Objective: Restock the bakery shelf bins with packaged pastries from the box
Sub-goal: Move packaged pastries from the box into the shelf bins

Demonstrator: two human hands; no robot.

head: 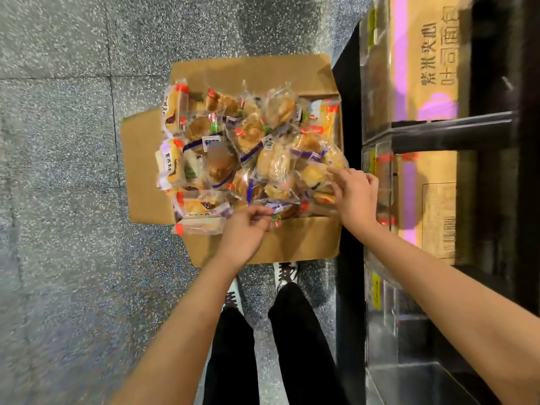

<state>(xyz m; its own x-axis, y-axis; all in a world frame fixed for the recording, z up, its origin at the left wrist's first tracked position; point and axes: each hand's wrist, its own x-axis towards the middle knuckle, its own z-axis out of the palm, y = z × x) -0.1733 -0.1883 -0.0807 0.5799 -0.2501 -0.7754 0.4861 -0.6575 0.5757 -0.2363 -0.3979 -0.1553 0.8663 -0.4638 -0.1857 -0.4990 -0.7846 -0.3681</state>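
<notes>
Shelf carton (432, 54) reads "紫米夹心吐司面包"; lower carton's barcode (448, 235) illegible.

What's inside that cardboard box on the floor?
The cardboard box is heaped with clear-wrapped packaged pastries, round buns and sandwich slices. The heap covers the lower layers and the box's bottom.

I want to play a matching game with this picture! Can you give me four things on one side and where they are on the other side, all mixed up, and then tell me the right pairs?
Things:
1. cardboard box
2. left hand
3. right hand
4. shoes

Places:
A. reaching over the pastries at the shelf side of the box
B. on the speckled floor, flaps open, heaped with packets
C. just below the box's near flap
D. pinching a wrapper at the box's near edge

Pairs: 1-B, 2-D, 3-A, 4-C
</notes>
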